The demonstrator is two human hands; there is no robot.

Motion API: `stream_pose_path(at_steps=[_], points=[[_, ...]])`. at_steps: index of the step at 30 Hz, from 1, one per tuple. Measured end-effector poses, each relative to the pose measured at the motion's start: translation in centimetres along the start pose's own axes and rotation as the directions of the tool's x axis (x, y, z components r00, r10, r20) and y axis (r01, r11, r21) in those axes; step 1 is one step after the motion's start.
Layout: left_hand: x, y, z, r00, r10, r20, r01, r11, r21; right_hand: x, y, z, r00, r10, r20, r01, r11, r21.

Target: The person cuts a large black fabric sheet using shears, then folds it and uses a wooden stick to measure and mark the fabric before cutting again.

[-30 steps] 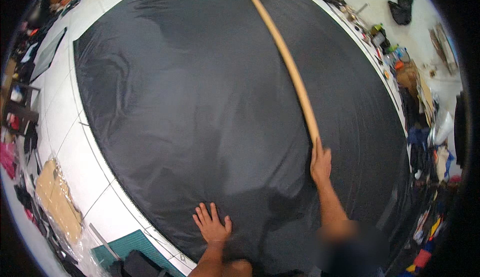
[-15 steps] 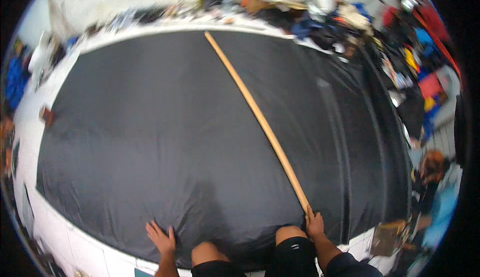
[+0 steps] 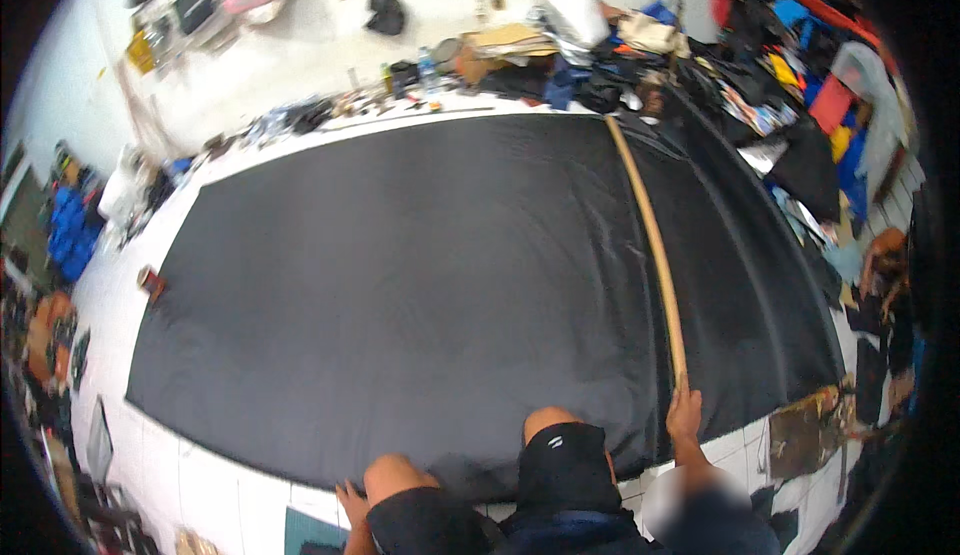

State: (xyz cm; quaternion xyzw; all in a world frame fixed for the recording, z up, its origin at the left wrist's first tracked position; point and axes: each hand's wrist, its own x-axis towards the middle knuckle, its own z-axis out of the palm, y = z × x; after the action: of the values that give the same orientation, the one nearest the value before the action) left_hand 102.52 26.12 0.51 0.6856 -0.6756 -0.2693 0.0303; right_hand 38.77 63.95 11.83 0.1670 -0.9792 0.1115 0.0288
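Observation:
A long, light wooden stick lies over the right part of a large black sheet spread on the floor, running from the far edge toward me. Its near end is in my right hand, whose fingers are closed round it. My left hand rests at the sheet's near edge beside my left knee, fingers stretched out and holding nothing. Part of that hand is hidden by my leg. Creases run along the sheet just left of the stick, and more folds lie to its right.
White tiles border the sheet. A small reddish-brown roll stands at its left edge. Piles of cloth and bags crowd the right side, with cardboard and bottles along the far wall. A brown board lies near right.
The stick has swept to the right over the sheet with my right hand. My left hand has drawn back from the sheet's surface to its near edge. More of the wall shows.

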Motion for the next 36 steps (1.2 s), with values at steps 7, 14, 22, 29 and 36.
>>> stream_pose_path(at_steps=[7, 14, 22, 29, 36], points=[[-0.3, -6.4, 1.5, 0.934, 0.277, -0.226, -0.32, 0.93, -0.182, -8.7, -1.7, 0.1, 0.975, -0.216, -0.058, 0.222, 0.965, 0.139], [-11.2, -4.9, 3.7, 0.954, 0.267, -0.135, -0.292, 0.929, -0.226, 0.2, -14.3, 2.6, 0.76, -0.648, 0.06, 0.633, 0.757, 0.162], [-16.4, -4.5, -2.3, 0.932, 0.362, -0.029, -0.363, 0.924, -0.123, -3.3, -18.4, 12.0, 0.358, -0.922, 0.148, 0.907, 0.381, 0.18], [-10.0, -1.8, -3.3, 1.0, 0.006, 0.002, -0.005, 0.939, -0.344, -12.5, -15.1, 8.2, 0.034, -0.871, 0.49, 0.887, 0.252, 0.387], [-10.2, 4.2, 2.3, 0.848, -0.425, 0.317, 0.505, 0.466, -0.726, -20.3, -11.3, 5.4, -0.102, -0.868, 0.487, 0.813, 0.209, 0.544]])
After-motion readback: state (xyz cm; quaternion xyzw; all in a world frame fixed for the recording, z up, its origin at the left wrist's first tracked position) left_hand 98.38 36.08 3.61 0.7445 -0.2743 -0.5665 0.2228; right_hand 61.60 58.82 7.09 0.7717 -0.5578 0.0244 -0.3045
